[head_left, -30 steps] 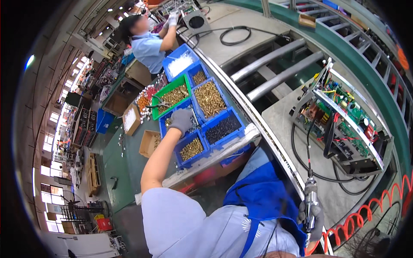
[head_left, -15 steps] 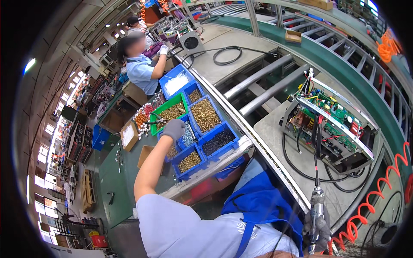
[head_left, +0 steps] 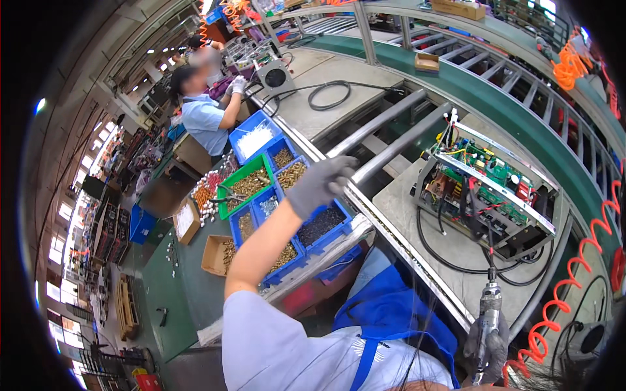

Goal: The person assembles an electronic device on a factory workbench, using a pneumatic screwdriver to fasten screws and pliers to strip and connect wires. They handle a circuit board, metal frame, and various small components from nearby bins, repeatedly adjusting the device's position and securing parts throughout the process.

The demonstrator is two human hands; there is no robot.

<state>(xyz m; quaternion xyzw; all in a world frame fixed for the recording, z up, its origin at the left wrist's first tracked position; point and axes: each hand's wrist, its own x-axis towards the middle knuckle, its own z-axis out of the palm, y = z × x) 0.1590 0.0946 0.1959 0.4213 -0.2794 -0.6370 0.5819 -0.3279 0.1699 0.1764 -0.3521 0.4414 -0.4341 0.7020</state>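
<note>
Near the centre of the frame, the gloved left hand hovered above the blue parts bins, its fingers curled loosely together; whether it pinched anything could not be told. Just below it lay a bin of dark screws, with bins of brass-coloured parts and a green bin to the upper left. At the lower right edge, the gloved right hand was wrapped around a powered screwdriver held upright. Above that, right of centre, sat an open electronics chassis with circuit boards and black cables on a grey work surface. In the upper left, another person worked at the same line.
</note>
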